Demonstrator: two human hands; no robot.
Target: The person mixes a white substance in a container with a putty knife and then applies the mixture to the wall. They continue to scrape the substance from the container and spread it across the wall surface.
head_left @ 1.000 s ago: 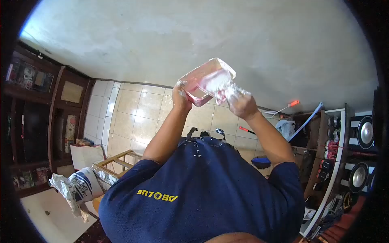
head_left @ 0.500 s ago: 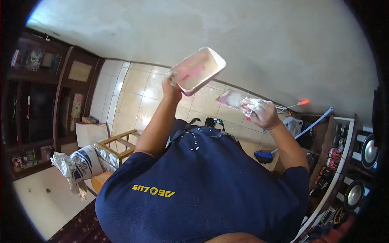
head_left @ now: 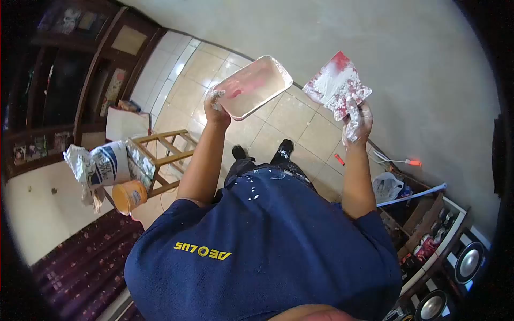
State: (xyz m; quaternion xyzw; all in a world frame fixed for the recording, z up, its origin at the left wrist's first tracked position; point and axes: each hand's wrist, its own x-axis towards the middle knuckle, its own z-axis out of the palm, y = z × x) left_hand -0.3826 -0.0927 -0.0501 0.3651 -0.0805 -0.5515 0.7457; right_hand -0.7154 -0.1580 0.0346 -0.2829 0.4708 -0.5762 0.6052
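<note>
My left hand [head_left: 216, 111] grips one end of a rectangular plastic tub [head_left: 227, 85], its fingers closed at the rim. Reddish-pink patches and a white-smeared rim show on the tub, which is tilted so its inside faces me. To the right, my right hand [head_left: 357, 122], coated in white paste, is closed on a flat red putty spreader [head_left: 336, 85]. White putty covers much of the spreader's face, thickest near my fingers. The spreader is held up in front of the grey wall [head_left: 417, 64], apart from the tub.
A wooden stool frame [head_left: 163, 152], a white-and-blue sack [head_left: 110, 163] and an orange bucket [head_left: 129, 197] stand to the left. Behind them is a dark wooden cabinet [head_left: 96, 69]. A shelf with shoes [head_left: 428, 243] and round speakers [head_left: 468, 262] are at the right. Tiled floor [head_left: 292, 120] lies below.
My right hand has risen and turned the spreader, so its putty-covered face now shows. The tub has moved slightly left. My view has rotated, showing more floor and both feet.
</note>
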